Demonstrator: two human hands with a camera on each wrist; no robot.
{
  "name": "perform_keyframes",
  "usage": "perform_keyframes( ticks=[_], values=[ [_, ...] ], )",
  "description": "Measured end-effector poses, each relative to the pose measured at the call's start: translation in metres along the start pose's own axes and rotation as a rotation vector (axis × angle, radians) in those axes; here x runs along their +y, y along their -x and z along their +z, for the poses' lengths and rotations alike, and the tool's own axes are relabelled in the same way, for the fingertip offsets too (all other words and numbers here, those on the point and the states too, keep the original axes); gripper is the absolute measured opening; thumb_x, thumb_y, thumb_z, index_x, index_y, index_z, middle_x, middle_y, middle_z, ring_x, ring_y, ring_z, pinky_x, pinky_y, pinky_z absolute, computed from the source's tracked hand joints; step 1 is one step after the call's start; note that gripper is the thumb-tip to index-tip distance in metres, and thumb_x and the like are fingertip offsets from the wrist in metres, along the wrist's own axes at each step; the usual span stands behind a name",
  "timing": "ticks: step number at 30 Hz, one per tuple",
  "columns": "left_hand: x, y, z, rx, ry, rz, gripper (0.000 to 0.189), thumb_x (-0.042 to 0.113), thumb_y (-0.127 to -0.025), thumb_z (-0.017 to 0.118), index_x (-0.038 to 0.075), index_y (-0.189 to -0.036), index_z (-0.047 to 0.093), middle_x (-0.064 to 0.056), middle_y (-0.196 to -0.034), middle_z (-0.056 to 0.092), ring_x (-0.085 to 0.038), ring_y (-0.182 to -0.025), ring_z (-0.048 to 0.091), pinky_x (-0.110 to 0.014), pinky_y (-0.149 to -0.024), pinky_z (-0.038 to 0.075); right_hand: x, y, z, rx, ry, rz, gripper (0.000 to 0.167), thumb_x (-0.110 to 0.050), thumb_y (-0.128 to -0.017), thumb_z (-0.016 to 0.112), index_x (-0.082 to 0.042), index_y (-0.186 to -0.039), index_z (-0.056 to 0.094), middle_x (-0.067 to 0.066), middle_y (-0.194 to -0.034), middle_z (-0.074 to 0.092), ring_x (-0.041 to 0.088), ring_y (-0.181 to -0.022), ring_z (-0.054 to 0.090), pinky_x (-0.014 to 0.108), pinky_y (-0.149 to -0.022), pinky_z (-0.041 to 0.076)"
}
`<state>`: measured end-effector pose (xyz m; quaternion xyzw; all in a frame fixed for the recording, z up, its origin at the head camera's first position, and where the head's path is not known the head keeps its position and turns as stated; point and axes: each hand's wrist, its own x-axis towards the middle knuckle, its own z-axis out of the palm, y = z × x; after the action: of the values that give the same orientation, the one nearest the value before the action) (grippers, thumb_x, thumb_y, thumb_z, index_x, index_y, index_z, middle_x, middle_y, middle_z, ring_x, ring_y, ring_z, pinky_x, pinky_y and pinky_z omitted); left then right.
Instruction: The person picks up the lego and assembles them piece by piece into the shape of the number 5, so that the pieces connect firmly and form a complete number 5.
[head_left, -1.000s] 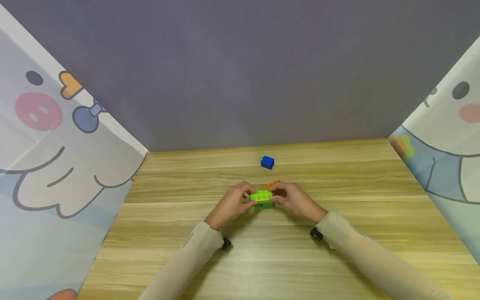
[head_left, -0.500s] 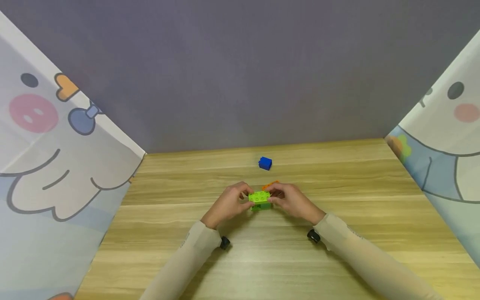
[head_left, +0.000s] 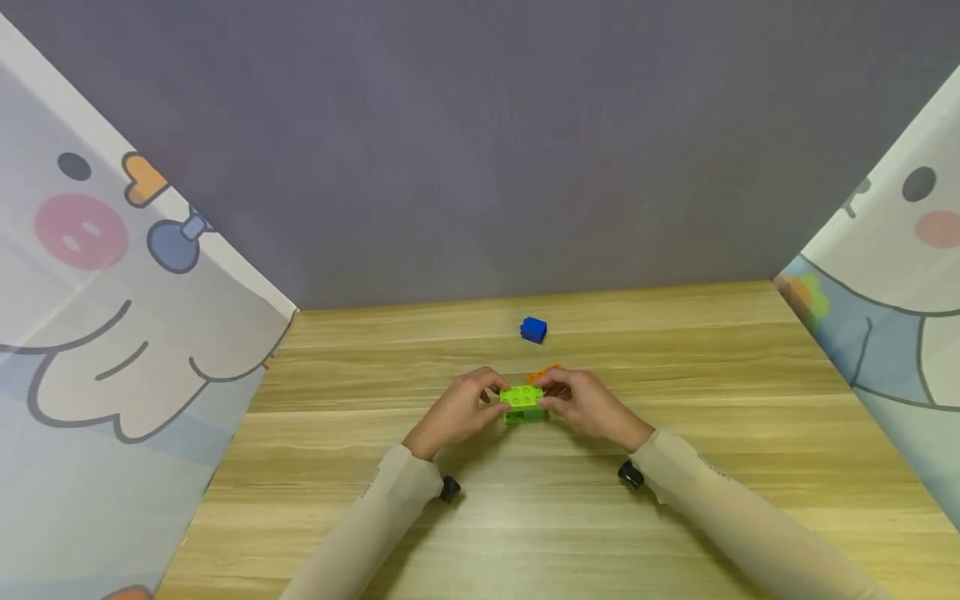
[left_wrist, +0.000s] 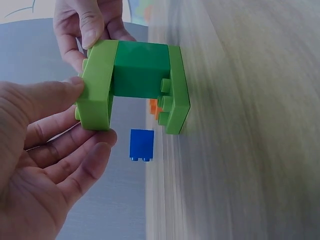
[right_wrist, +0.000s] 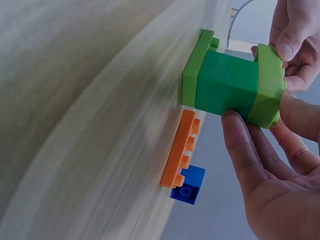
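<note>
A lime green toy building brick [head_left: 521, 396], studs up, sits on a dark green brick [left_wrist: 142, 70]. Below that lies a thin lime green plate [left_wrist: 179, 95] on the table, with the dark green brick over its right end, so a gap shows under the top brick's left half. My left hand [head_left: 457, 410] pinches the left end of the top brick between thumb and fingers. At the right end, my right hand [head_left: 594, 407] grips the same brick, one fingertip touching the dark green brick in the right wrist view.
Just behind the stack lies an orange studded plate [right_wrist: 178, 149], partly hidden by my right hand in the head view. Farther back, a blue brick [head_left: 533, 330] rests on its side on the wooden table [head_left: 540, 533]. A grey panel [head_left: 525, 150] stands behind.
The head view shifts slightly. Both hands stay on the top lime green brick, and the stack, orange plate and blue brick keep their places.
</note>
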<state>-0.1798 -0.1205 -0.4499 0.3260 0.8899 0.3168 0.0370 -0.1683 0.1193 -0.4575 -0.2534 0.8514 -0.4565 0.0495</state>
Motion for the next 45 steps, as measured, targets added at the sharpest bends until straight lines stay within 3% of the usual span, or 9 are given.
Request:
perform_keyframes(
  ticks=[10,15,22,27,33,40,45],
  values=[
    [-0.003,-0.011,-0.006,-0.034,0.049,-0.005,0.016,0.022,-0.092,0.064,0.013,-0.105,0.065,0.004,-0.102,0.062,-0.009,-0.087,0.059,-0.024,-0.073,0.05,0.001,0.002,-0.001,-0.006,-0.014,-0.026,0.025,-0.01,-0.088,0.067,-0.008,-0.113,0.065,0.001,-0.098,0.063,0.013,-0.084,0.061,0.023,-0.072,0.052],
    [-0.007,-0.02,-0.009,-0.015,0.067,0.012,0.016,0.019,-0.094,0.06,0.008,-0.105,0.065,0.003,-0.1,0.063,-0.009,-0.088,0.059,-0.027,-0.075,0.051,0.0,0.002,-0.001,-0.003,-0.016,-0.029,0.025,-0.009,-0.088,0.067,-0.007,-0.113,0.065,0.001,-0.1,0.063,0.013,-0.086,0.062,0.024,-0.073,0.052],
    [-0.014,-0.033,-0.012,0.017,0.045,-0.008,0.016,0.017,-0.093,0.062,0.011,-0.108,0.062,-0.007,-0.106,0.062,-0.014,-0.093,0.059,-0.027,-0.075,0.051,-0.001,0.001,0.0,0.002,-0.01,-0.004,0.025,-0.009,-0.088,0.067,-0.006,-0.112,0.065,0.003,-0.1,0.063,0.014,-0.086,0.061,0.024,-0.072,0.052],
    [-0.019,-0.048,-0.014,0.037,0.034,-0.026,0.019,0.017,-0.092,0.064,0.009,-0.108,0.062,-0.011,-0.108,0.061,-0.022,-0.096,0.059,-0.034,-0.077,0.052,-0.001,0.0,0.0,0.001,-0.004,0.005,0.025,-0.009,-0.088,0.067,-0.007,-0.113,0.065,0.002,-0.1,0.063,0.013,-0.086,0.061,0.023,-0.073,0.052],
    [-0.028,-0.067,-0.012,0.045,0.023,-0.051,0.02,0.011,-0.089,0.067,0.01,-0.108,0.062,-0.005,-0.108,0.059,-0.024,-0.097,0.059,-0.034,-0.077,0.052,-0.001,0.0,0.001,0.004,-0.014,0.002,0.024,-0.008,-0.088,0.067,-0.007,-0.112,0.066,0.002,-0.101,0.064,0.013,-0.086,0.062,0.023,-0.073,0.052],
    [-0.041,-0.092,-0.007,0.034,0.002,-0.066,0.026,0.013,-0.089,0.067,0.005,-0.113,0.061,-0.011,-0.113,0.058,-0.024,-0.098,0.058,-0.034,-0.08,0.05,0.0,-0.001,0.001,0.005,-0.018,0.009,0.025,-0.01,-0.088,0.067,-0.007,-0.113,0.066,0.002,-0.103,0.064,0.011,-0.086,0.061,0.025,-0.073,0.052],
    [-0.045,-0.109,-0.002,0.029,-0.066,-0.089,0.033,0.014,-0.089,0.067,0.009,-0.12,0.058,-0.005,-0.119,0.055,-0.023,-0.104,0.057,-0.034,-0.085,0.048,0.0,0.0,0.001,0.01,-0.022,0.005,0.026,-0.009,-0.088,0.067,-0.007,-0.114,0.066,0.001,-0.103,0.064,0.011,-0.087,0.062,0.024,-0.073,0.052]
  ],
)
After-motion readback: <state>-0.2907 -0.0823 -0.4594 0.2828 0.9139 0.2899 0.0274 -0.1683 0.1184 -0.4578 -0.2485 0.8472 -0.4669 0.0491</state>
